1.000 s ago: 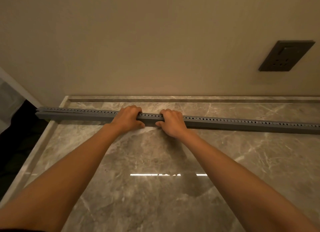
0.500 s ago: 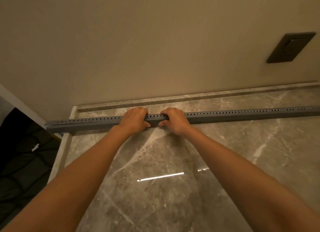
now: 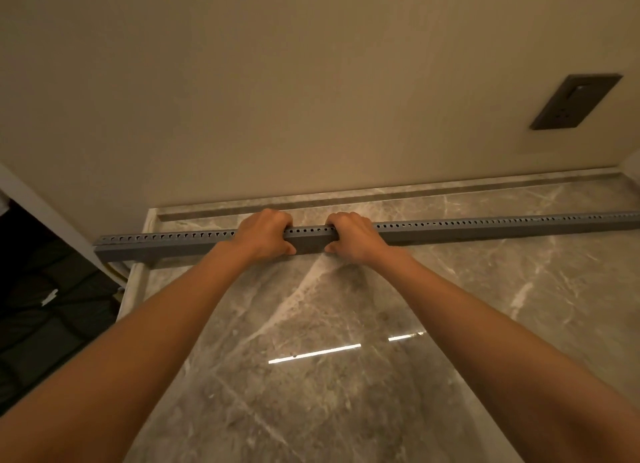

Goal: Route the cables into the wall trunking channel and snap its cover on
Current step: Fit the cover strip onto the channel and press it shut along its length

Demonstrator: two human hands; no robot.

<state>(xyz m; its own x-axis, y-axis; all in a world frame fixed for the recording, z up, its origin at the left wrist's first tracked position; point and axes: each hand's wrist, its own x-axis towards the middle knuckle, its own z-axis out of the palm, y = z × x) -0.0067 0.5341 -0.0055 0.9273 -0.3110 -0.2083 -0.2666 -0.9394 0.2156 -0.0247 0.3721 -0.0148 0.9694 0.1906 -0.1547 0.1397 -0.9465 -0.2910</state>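
Observation:
A long grey trunking channel (image 3: 485, 232) with a row of small holes along its top lies across the marble surface, parallel to the wall. Its left end overhangs the surface's left edge. My left hand (image 3: 265, 235) grips it near the middle, fingers curled over the top and thumb on the front face. My right hand (image 3: 353, 237) grips it the same way just to the right, a short gap between the two hands. No cables show clearly; a pale cord (image 3: 116, 270) hangs below the channel's left end.
The beige wall (image 3: 311, 99) rises behind the marble surface (image 3: 346, 324), with a shallow groove (image 3: 433, 194) along its foot. A dark socket plate (image 3: 575, 102) sits on the wall at upper right. Left of the surface is a dark drop with dark padded material (image 3: 45, 310).
My view has swung to the left and tilted, so the channel's left end sits nearer the centre. Both hands keep the same grip on the channel.

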